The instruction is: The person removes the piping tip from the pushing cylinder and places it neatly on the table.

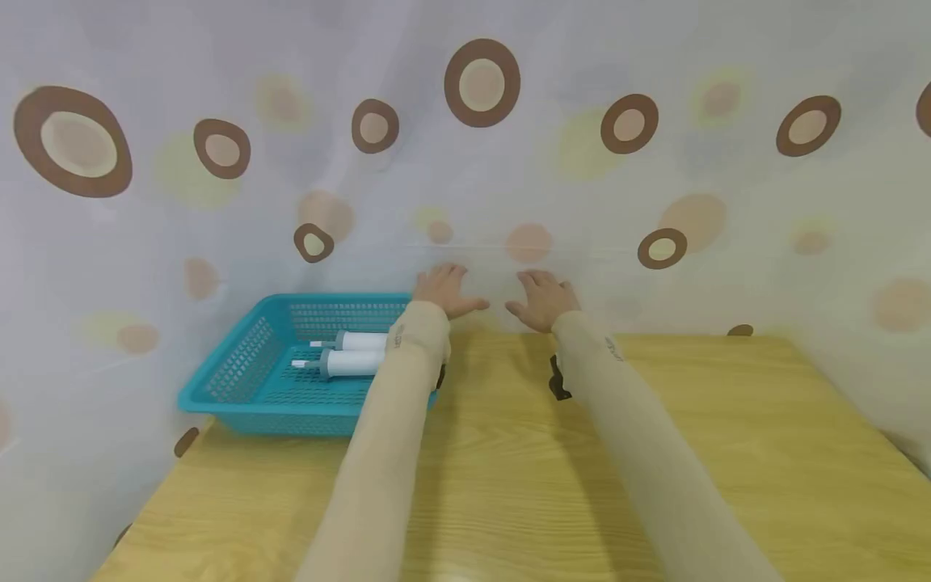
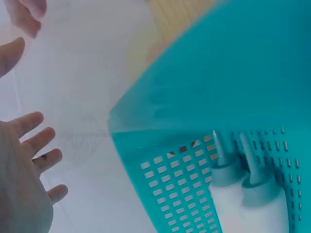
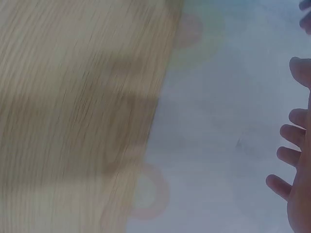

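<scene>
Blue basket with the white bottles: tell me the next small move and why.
Probably ease the left grip toward the white bottles: both lie inside the basket, and that grip holds nothing and is nearer to them than the right grip.

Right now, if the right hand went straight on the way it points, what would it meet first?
The right hand would likely meet the patterned sheet behind the table; any remaining gap is unclear.

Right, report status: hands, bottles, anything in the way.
Left hand, right hand: both empty, apart. Two white bottles lying in teal basket. Left sleeve hides part of them in head view.
</scene>
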Demonstrator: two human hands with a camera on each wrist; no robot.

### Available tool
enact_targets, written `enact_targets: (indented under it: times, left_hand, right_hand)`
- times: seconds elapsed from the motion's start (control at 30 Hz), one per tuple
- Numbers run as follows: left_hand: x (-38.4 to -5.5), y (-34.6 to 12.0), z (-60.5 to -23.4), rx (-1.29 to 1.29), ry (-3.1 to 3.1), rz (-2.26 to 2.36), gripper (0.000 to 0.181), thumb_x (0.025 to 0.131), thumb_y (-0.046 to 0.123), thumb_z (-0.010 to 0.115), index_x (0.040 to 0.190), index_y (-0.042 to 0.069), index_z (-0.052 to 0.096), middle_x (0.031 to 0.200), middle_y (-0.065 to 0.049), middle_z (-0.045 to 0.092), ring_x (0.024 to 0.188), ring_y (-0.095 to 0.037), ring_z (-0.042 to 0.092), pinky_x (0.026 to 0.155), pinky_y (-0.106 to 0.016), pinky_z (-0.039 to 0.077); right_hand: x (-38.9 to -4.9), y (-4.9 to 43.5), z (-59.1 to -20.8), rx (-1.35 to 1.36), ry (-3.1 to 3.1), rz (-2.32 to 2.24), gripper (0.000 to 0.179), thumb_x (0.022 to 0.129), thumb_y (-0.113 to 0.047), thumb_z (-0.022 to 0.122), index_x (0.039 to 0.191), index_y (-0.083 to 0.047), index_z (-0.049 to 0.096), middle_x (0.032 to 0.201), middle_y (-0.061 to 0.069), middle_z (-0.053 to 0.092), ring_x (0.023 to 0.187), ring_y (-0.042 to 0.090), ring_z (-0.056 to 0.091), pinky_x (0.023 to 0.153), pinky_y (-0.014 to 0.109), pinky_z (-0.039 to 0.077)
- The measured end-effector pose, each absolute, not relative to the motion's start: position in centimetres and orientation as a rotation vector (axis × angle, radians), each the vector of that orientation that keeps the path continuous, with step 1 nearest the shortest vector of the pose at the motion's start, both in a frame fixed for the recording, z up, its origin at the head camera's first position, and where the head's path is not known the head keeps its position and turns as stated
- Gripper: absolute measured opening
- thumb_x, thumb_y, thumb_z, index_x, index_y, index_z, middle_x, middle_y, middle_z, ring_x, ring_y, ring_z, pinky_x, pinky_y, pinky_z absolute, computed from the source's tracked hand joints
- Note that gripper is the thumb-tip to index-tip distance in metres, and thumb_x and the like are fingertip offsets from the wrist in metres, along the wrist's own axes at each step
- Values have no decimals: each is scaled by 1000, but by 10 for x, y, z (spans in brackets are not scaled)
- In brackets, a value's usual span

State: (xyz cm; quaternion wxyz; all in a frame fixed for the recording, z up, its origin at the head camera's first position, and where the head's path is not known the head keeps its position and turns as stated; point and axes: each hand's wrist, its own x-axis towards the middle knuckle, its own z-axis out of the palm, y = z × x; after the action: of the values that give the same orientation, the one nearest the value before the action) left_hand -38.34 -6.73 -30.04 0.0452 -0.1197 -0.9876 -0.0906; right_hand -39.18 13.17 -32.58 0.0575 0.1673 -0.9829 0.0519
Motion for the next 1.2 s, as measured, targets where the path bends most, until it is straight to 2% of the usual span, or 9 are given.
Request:
enact_targets:
  times: [0.23, 0.4, 0.77, 0.97, 1.2]
  left_hand:
    - [-373, -83, -289, -309, -3044, -212, 78, 83, 62, 49, 142, 13, 34, 148, -7, 33, 136, -25, 29, 110, -49, 23]
    - [-369, -106, -289, -236, -3084, -189, 79, 84, 63, 47, 143, 12, 31, 149, -8, 30, 137, -26, 27, 111, -51, 19]
    - [-361, -153, -296, -135, -3110, -234, 79, 83, 59, 52, 142, 10, 32, 149, -11, 31, 137, -28, 26, 111, -51, 18]
    - [-356, -172, -299, -64, -3153, -246, 79, 84, 58, 52, 143, 10, 31, 148, -12, 31, 137, -29, 26, 112, -51, 17]
    - [-346, -193, -301, 46, -3212, -271, 79, 84, 55, 53, 144, 9, 29, 149, -12, 30, 138, -29, 25, 113, -50, 15]
  right_hand:
    - [-390, 99, -321, 576, -2994, 165, 65, 94, -49, 38, 145, -10, 24, 150, 11, 26, 138, 31, 22, 107, 56, 22]
    - [-390, 76, -317, 617, -2996, 142, 66, 94, -48, 38, 146, -11, 22, 151, 11, 24, 139, 31, 20, 109, 56, 20]
    - [-391, 30, -317, 718, -3006, 152, 67, 93, -51, 38, 145, -13, 24, 150, 10, 27, 139, 30, 23, 109, 54, 21]
    - [-399, 15, -314, 775, -3014, 146, 67, 93, -50, 40, 144, -10, 27, 150, 12, 28, 138, 31, 23, 110, 54, 18]
    - [-392, -14, -299, 798, -3027, 149, 60, 93, -42, 45, 141, -10, 32, 148, 10, 31, 137, 30, 26, 111, 52, 19]
